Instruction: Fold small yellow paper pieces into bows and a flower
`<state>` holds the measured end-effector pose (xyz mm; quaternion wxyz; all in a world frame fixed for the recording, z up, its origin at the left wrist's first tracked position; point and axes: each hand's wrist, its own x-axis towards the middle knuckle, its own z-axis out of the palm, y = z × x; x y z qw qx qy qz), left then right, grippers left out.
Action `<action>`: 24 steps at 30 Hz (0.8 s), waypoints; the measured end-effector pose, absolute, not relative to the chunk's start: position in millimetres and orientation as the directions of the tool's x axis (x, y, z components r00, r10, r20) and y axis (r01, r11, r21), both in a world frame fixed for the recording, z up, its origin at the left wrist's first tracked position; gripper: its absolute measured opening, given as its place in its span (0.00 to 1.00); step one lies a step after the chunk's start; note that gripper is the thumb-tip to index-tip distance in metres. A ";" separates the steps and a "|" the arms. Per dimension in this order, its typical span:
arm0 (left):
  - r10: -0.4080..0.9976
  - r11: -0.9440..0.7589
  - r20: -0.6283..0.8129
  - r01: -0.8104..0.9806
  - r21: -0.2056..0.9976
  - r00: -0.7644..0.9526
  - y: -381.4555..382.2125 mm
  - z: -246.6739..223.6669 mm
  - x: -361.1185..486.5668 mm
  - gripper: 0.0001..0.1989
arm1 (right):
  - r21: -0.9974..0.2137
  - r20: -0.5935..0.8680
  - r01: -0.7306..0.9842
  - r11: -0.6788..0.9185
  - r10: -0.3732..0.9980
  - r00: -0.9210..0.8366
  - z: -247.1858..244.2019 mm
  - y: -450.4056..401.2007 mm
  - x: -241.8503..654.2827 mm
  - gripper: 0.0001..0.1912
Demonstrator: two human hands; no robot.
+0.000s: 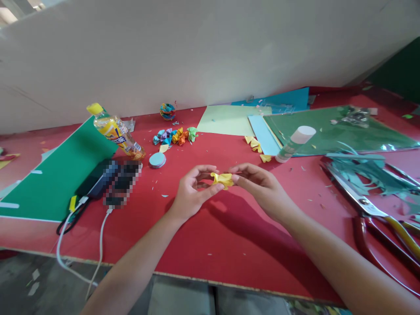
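Observation:
Both hands meet over the middle of the red table, pinching a small curled yellow paper flower (223, 179) between them. My left hand (196, 189) grips its left side with thumb and fingers, and my right hand (257, 186) grips its right side. Fingertips partly cover the paper's edges. Beyond my right hand lie several loose yellow paper pieces (253, 143) of a similar colour, and a white-capped glue stick (295, 143) stands close by. Past my left hand sit a stack of pale blue paper circles (157, 160) and a row of folded colourful paper flowers (175, 136).
Large scissors (364, 202) and teal paper scraps (361, 175) lie at the right. A drink bottle (116, 133), a black power bank (97, 178) and a cabled phone (123, 183) are at the left, near green card (49, 183). Paper sheets (226, 120) lie along the back wall.

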<state>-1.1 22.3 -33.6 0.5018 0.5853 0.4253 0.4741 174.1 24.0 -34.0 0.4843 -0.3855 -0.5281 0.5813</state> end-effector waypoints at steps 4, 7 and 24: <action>0.966 -0.202 0.192 0.041 0.979 0.176 21.9 -33.8 -0.7 0.16 | -0.990 0.053 -0.141 0.022 0.974 -0.220 -34.6 23.4 173.9 0.07; 0.963 -0.209 0.196 0.054 0.976 0.187 22.5 -33.6 -1.1 0.12 | -0.995 0.028 -0.095 0.007 0.973 -0.228 -36.5 24.0 173.6 0.08; 0.959 -0.088 0.115 -0.117 0.989 0.257 23.5 -32.6 0.5 0.11 | -0.993 0.009 -0.119 -0.020 0.972 -0.234 -39.3 26.1 174.6 0.08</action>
